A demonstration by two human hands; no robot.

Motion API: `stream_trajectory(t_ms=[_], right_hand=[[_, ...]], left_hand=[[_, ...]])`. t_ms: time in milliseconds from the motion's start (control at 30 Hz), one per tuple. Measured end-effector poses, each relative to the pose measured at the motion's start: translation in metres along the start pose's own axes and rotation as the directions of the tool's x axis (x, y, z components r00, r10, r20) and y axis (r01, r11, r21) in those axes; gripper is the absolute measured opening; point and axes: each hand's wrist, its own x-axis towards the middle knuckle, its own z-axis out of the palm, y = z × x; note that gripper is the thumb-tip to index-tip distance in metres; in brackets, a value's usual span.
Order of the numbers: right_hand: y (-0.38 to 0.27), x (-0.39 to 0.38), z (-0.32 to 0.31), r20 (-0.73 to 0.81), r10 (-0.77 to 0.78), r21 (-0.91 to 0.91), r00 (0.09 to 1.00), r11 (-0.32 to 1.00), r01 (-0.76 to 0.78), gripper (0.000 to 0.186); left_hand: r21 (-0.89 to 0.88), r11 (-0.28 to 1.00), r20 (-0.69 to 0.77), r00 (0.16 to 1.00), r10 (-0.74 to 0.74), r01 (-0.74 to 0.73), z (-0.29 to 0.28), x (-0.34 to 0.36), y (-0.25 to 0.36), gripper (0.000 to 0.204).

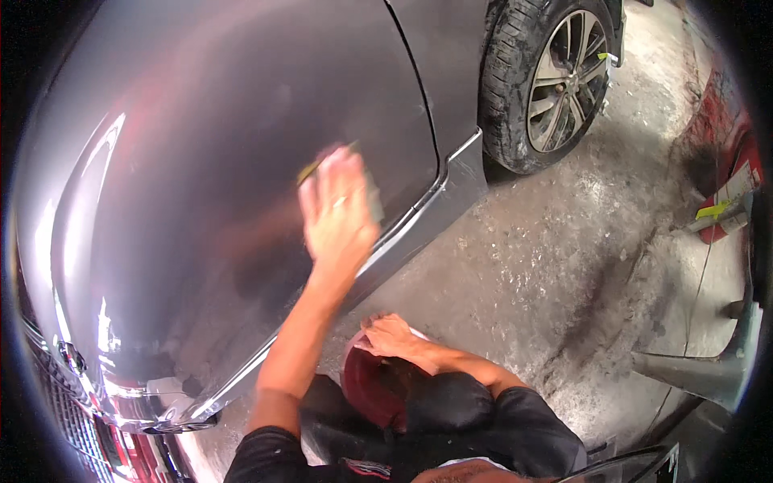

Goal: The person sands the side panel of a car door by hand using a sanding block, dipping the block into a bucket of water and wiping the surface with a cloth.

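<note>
My left hand (342, 209), blurred by motion, lies against the dark grey car door (217, 193). Under its palm and fingers is a flat cloth or pad (374, 201), with yellowish and greenish edges showing around the hand; its exact kind is too smeared to make out. My right hand (386, 334) is low near my knees, its fingers curled at the pale rim of a dark red rounded thing (372, 382). That thing looks like a bucket, but my dark-clothed legs partly hide it.
A wheel (564, 80) with a dusty tyre stands at the upper right, beyond the sill (459, 181). Stained concrete floor (523, 258) runs to the right. A grey curved panel (708, 362) and a red object with yellow tape (729, 209) lie at the right edge.
</note>
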Motion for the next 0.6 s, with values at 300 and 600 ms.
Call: stream_trajectory(t_ms=[300, 600], right_hand=[[0.002, -0.003, 0.001, -0.112, -0.023, 0.007, 0.993, 1.000, 0.023, 0.056], [-0.002, -0.003, -0.003, -0.079, 0.004, -0.037, 0.997, 0.999, -0.007, 0.054]], left_hand=[[0.021, 0.999, -0.082, 0.996, 0.036, -0.034, 0.014, -0.018, 0.010, 0.076], [-0.054, 0.994, -0.065, 0.993, -0.098, 0.095, 0.018, -0.040, 0.009, 0.073]])
